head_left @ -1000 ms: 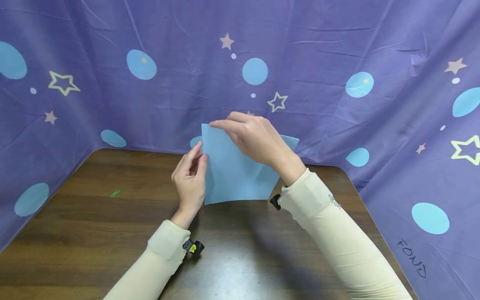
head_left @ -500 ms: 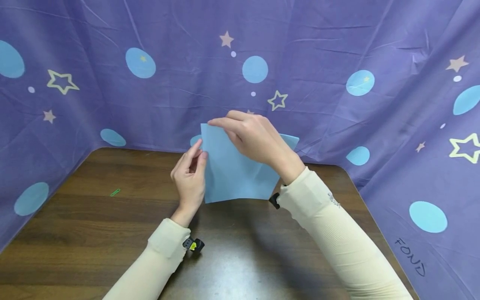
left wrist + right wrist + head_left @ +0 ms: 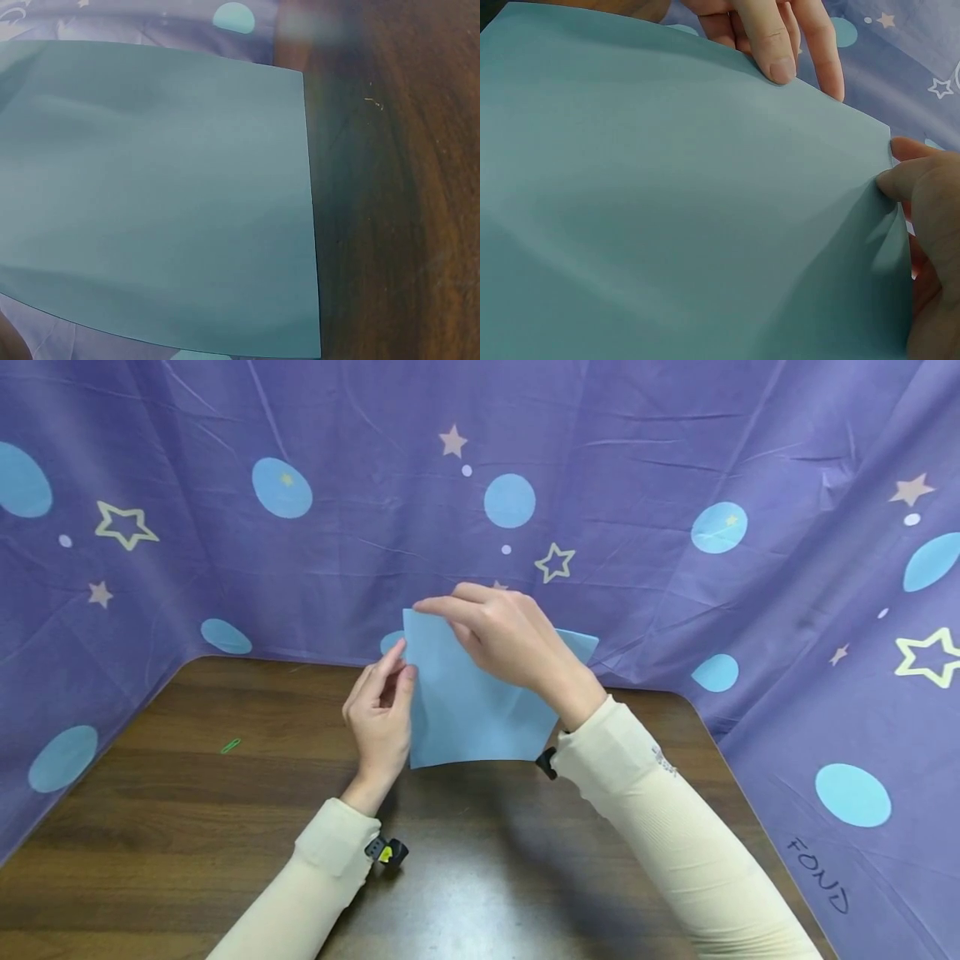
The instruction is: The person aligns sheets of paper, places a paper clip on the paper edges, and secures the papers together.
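Observation:
A light blue sheet of paper (image 3: 472,718) stands upright above the table in the head view, its faces slightly bowed. At its left edge, my left hand (image 3: 378,710) pinches it, thumb on the near face. My right hand (image 3: 513,635) reaches across and pinches the top edge near the upper left corner, covering part of the sheet. The right wrist view shows the left thumb (image 3: 780,67) lying on the paper's edge, while the right hand (image 3: 937,202) grips the adjoining edge by the corner. Paper (image 3: 165,202) fills most of the left wrist view.
A small green paper clip (image 3: 230,746) lies on the brown wooden table (image 3: 150,827), left of the hands. Purple curtains (image 3: 375,468) with stars and blue dots hang behind and at both sides. Handwritten letters mark the right curtain.
Hardly anything differs. Both hands keep their hold on the paper, and the right hand's fingertips have slid very slightly left along the top edge.

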{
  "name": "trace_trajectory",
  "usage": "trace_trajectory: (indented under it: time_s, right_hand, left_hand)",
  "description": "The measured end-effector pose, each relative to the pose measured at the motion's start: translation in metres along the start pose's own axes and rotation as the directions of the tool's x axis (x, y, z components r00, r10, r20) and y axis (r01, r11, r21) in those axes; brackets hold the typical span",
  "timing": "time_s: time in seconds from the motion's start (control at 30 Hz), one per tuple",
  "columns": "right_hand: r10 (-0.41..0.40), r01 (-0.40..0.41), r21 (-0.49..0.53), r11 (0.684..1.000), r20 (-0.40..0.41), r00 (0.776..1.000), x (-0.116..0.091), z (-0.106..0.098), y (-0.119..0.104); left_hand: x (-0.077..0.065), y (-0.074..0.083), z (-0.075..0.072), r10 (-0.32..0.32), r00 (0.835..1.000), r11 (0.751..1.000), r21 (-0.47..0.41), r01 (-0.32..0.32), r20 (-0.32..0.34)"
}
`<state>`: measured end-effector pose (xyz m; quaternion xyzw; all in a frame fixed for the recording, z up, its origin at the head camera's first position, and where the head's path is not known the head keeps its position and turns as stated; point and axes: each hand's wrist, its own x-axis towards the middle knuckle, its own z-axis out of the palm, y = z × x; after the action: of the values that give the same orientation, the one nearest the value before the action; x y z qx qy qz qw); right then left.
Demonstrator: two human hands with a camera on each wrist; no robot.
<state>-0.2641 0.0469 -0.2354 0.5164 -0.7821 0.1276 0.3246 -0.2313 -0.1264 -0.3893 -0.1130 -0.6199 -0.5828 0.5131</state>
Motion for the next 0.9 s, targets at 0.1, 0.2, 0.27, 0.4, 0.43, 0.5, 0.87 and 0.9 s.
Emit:
trace_trajectory:
  time_s: [0.1,0.2,0.27,0.4,0.43,0.5,0.87,0.9]
  right_hand:
    - [-0.001,0.001,-0.007,1.0,0.0,1.0,0.0008,0.001,-0.0009]
    - [0.0,0.0,-0.014,1.0,0.0,1.0,0.0016,0.0019,-0.0012]
    - [0.004,-0.004,-0.018,1.0,-0.001,1.0,0.0019,0.002,-0.0013]
    - [0.011,-0.011,-0.027,1.0,0.0,1.0,0.0018,0.0015,-0.001]
    - [0.011,-0.011,-0.028,1.0,0.001,1.0,0.0018,0.0014,-0.001]
    - [0.01,-0.01,-0.031,0.999,0.002,1.0,0.0018,0.0013,-0.001]
    - [0.0,0.0,-0.023,1.0,0.005,1.0,0.0003,0.0002,0.0013]
    - [-0.001,0.001,-0.021,1.0,0.002,1.0,0.0,-0.0001,0.0016]
  left_hand:
    - [0.0004,0.0004,-0.0006,-0.002,1.0,1.0,-0.002,0.002,0.0]
    - [0.0007,0.0004,-0.0008,-0.005,1.0,1.0,-0.001,0.005,0.0]
    - [0.0007,0.0004,-0.0008,-0.004,1.0,1.0,-0.001,0.004,0.002]
    - [0.0007,0.0001,-0.0006,-0.001,1.0,1.0,-0.005,0.001,0.01]
    - [0.0007,0.0,-0.0006,-0.001,1.0,1.0,-0.006,0.001,0.013]
    - [0.0006,-0.0001,-0.0008,-0.002,1.0,1.0,-0.007,0.002,0.016]
    - [0.0,0.0013,-0.0011,-0.003,0.999,1.0,0.008,0.003,0.049]
    - [0.0,0.0014,-0.001,-0.001,0.999,1.0,0.009,0.001,0.053]
